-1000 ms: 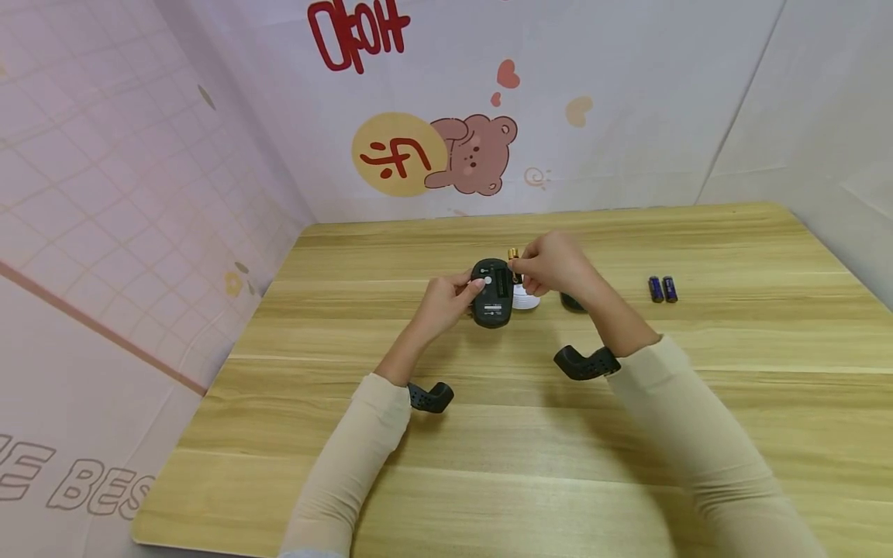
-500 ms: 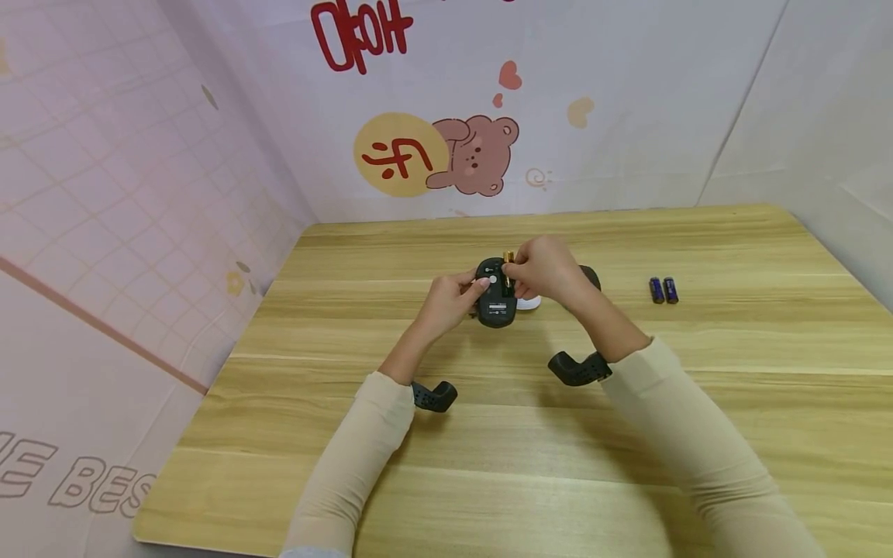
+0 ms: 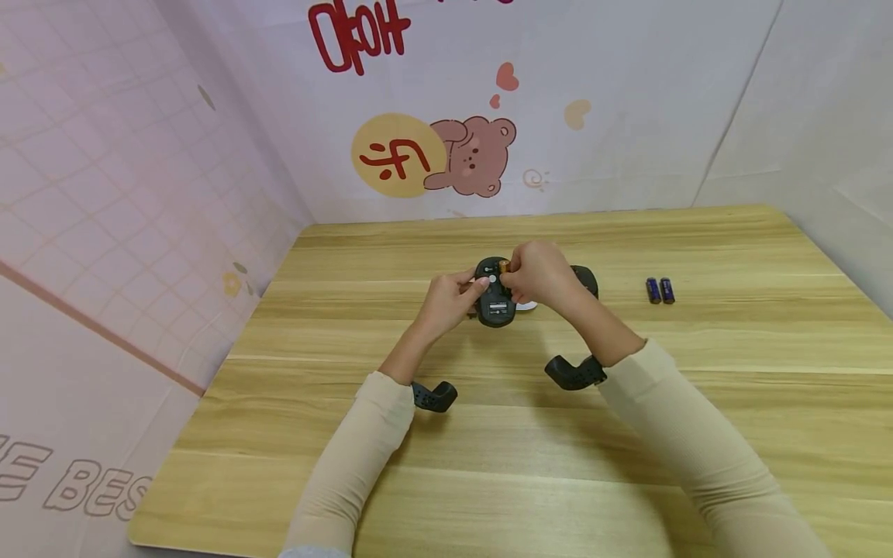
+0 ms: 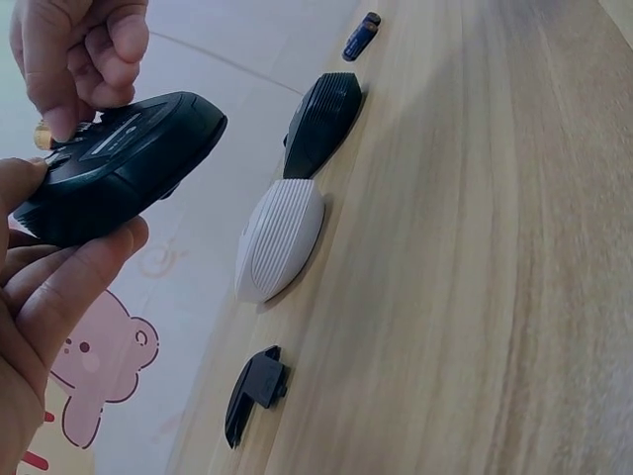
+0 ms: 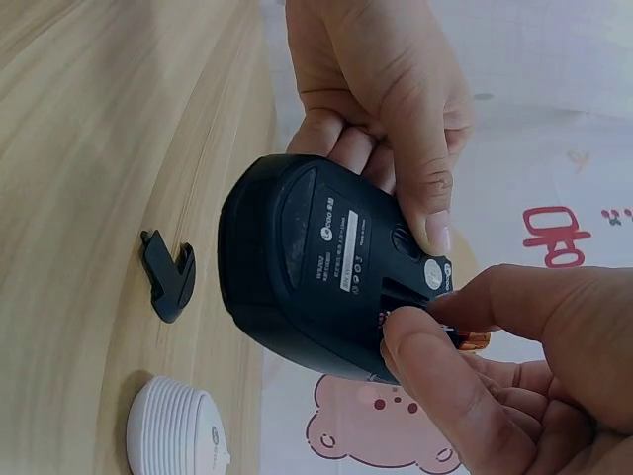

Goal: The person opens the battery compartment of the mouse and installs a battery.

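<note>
Right hand (image 3: 543,271) pinched the gold-ended battery (image 5: 478,341), long axis roughly along the bay of the upturned black mouse (image 5: 297,237), which sat just under that pinch, gripped at its opposite edge by the left hand (image 3: 445,302), seating unclear.

The black mouse (image 5: 321,262) is held with its underside showing, battery slot (image 5: 404,295) uncovered; an orange-ended battery (image 5: 476,341) is at that slot, jutting past the mouse's edge.

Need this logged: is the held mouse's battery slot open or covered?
Open: the held mouse shows an uncovered slot, where the right hand pinches a gold-ended battery.
</note>
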The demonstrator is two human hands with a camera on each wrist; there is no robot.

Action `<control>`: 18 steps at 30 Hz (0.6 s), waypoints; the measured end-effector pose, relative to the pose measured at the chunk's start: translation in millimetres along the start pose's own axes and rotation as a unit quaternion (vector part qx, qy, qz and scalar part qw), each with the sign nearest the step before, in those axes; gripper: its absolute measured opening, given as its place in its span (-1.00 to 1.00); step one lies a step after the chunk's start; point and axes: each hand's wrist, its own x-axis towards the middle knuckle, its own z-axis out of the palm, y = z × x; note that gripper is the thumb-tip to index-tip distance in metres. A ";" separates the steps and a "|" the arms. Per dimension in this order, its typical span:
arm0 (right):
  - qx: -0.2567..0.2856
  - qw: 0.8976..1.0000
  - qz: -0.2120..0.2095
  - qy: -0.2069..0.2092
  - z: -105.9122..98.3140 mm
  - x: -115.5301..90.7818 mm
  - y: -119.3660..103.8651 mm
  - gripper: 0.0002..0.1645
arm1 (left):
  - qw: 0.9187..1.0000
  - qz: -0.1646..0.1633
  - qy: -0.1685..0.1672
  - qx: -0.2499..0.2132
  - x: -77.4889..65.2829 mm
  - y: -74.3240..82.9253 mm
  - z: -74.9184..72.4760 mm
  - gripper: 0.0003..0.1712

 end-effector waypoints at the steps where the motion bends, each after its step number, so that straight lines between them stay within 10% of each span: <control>1: 0.003 1.000 0.002 -0.001 0.1 0.0 -0.1 -0.80 | 1.000 0.001 0.001 -0.001 0.0 -0.1 -0.2 -0.48; 18: 0.042 0.997 0.024 -0.051 -3.3 1.4 5.0 -0.77 | 1.000 0.008 0.010 -0.012 -1.1 -3.3 -2.5 -0.48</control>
